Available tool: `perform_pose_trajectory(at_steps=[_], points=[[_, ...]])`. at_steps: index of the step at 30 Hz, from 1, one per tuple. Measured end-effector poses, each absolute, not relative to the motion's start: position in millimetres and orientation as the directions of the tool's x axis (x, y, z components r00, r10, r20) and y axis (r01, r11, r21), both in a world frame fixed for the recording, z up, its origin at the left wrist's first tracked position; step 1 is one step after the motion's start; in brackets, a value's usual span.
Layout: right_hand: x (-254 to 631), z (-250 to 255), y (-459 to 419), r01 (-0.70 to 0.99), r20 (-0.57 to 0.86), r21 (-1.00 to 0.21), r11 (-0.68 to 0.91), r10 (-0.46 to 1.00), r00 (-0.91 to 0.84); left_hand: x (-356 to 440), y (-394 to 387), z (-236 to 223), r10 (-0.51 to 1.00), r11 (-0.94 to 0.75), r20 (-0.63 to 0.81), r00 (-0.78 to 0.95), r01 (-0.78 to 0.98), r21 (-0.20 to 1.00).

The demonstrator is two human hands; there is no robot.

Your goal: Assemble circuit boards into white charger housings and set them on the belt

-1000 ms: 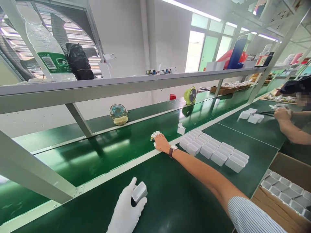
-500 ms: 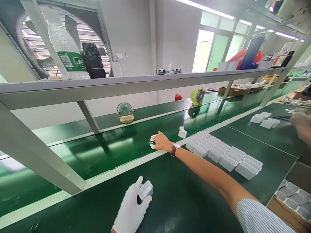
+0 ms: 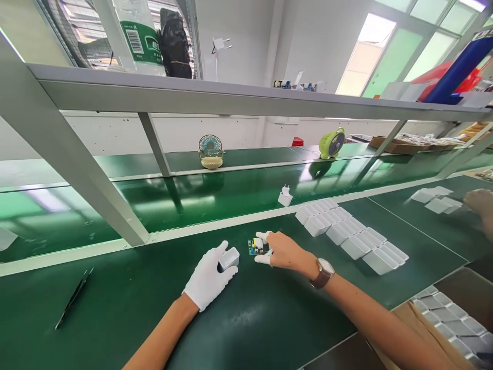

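My left hand (image 3: 208,280), in a white glove, rests on the green bench and is closed around a small white plastic shell (image 3: 228,258). My right hand (image 3: 283,252), bare with white finger cots and a wristwatch, pinches a small green circuit board (image 3: 256,247) just right of the shell. Board and shell are a few centimetres apart. To the right lies a double row of several empty white shells (image 3: 348,232). A finished white plug adapter (image 3: 285,197) stands on the conveyor belt behind them.
Black tweezers (image 3: 73,298) lie at the left of the bench. A cardboard box with more white shells (image 3: 449,308) sits at lower right. Two small fans (image 3: 211,152) (image 3: 331,144) stand beyond the belt. A co-worker's hand (image 3: 479,203) shows at far right. A metal shelf frame (image 3: 77,169) slants across.
My right hand has drawn back from the conveyor belt to the bench, bringing the circuit board next to the shell in my left hand. The camera has tilted down.
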State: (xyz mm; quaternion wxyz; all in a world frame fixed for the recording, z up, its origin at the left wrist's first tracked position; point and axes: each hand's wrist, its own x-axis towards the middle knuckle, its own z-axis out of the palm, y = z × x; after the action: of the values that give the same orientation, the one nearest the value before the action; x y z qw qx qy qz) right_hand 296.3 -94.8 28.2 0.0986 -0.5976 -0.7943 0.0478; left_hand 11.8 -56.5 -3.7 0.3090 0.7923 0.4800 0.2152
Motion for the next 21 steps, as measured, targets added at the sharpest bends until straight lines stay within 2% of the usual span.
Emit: perform_pose_trajectory(at_steps=[5, 12, 21], points=[[308.0, 27.4, -108.4, 0.911, 0.082, -0.322, 0.259, 0.966, -0.246, 12.4, -65.0, 7.7, 0.853, -0.308, -0.023, 0.521, 0.539, 0.784], [296.6, 11.1, -104.1, 0.873, 0.112, -0.426, 0.237, 0.971, -0.209, 10.6, -67.1, 11.7, 0.839, -0.216, -0.130, 0.529, 0.543, 0.812], [265.1, 16.4, -88.7, 0.813, 0.179, -0.496, 0.304, 0.952, -0.247, 12.2, -60.1, 1.8, 0.911, -0.292, 0.022, 0.411, 0.608, 0.738]])
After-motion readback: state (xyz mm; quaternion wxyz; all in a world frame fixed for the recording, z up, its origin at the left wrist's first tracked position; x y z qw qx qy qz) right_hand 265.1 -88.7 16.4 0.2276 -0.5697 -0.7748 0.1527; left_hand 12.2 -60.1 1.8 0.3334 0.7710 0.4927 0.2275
